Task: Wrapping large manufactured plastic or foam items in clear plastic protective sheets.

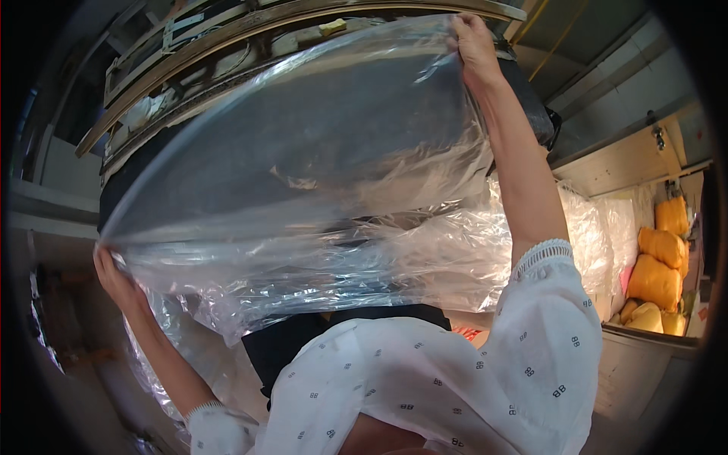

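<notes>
Both hands are up and gripping: the left hand [114, 274] pinches the lower left edge of a big clear plastic bag [318, 174], the right hand [474, 45] clutches its top right corner, stretching it wide over a dark bulky bundle [523, 91]. The step looks like spreading; next calls for an even pull. The film is glossy, see-through, crinkled along its lower edge.

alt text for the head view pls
A person's left hand and right hand grip a large clear plastic sheet, stretched over a dark bulky item. Yellow sacks sit stacked at right.
</notes>
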Demonstrator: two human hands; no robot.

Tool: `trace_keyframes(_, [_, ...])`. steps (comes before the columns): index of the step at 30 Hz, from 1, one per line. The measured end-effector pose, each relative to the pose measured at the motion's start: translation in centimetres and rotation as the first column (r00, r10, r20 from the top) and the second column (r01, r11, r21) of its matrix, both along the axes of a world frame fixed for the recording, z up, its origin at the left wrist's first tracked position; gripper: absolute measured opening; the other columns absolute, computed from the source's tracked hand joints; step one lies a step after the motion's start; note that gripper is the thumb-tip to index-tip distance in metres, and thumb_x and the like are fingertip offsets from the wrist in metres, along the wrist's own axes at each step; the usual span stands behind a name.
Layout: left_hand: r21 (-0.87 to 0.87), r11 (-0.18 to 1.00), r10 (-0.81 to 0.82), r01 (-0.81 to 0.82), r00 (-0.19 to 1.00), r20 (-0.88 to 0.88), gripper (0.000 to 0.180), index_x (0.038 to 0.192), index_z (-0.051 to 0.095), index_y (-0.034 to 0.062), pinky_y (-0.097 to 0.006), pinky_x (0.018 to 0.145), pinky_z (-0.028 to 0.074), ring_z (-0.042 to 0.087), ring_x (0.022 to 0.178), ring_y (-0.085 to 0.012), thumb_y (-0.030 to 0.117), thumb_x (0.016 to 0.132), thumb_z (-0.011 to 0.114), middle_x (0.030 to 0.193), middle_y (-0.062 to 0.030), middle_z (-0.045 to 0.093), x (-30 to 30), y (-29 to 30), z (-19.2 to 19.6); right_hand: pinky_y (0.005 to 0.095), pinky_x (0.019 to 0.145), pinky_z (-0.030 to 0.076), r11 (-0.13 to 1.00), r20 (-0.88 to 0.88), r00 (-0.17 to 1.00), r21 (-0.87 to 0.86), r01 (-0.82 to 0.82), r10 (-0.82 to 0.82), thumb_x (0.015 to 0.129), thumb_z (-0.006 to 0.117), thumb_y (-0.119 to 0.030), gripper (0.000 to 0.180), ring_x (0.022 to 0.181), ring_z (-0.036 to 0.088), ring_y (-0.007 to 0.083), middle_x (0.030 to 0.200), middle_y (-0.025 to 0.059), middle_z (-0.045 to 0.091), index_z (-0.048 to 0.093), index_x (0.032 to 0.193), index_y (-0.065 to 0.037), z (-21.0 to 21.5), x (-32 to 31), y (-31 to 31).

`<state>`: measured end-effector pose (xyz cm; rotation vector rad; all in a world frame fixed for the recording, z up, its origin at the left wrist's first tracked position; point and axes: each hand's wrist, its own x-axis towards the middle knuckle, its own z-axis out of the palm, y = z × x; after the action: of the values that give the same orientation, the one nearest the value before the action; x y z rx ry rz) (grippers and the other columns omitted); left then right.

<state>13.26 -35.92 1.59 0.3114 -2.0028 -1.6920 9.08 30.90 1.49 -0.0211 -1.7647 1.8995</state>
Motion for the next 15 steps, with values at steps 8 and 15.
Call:
trace_keyframes(8, [-0.666, 0.746, 0.032, -0.008, 0.999, 0.024, 0.036, 0.097, 0.063, -0.0001, -0.024, 0.076, 0.041, 0.056, 0.081, -0.0113, 0.034, 0.089, 0.055, 0.083, -0.0081, 0.065, -16.0, 2.9, -4.5, 0.0337, 0.073, 0.046, 0.692, -0.069, 0.812, 0.484, 0.536, -0.58, 0.082, 0.061, -0.019, 0.018, 0.076, 0.06, 0.0225, 0.081, 0.0102, 0.062, 0.06, 0.092, -0.004, -5.7, -1.3, 1.9])
trace_keyframes(15, [-0.569, 0.822, -0.036, -0.004, 0.998, -0.058, 0.036, 0.097, 0.066, 0.0032, -0.024, 0.075, 0.041, 0.057, 0.08, -0.0112, 0.037, 0.086, 0.061, 0.087, -0.0065, 0.066, -22.1, 4.1, -5.2, 0.0352, 0.075, 0.045, 0.53, -0.088, 0.763, 0.669, 0.521, -0.64, 0.079, 0.062, -0.019, 0.018, 0.081, 0.058, 0.026, 0.086, 0.0121, 0.06, 0.064, 0.087, -0.003, -5.1, -3.0, 3.5])
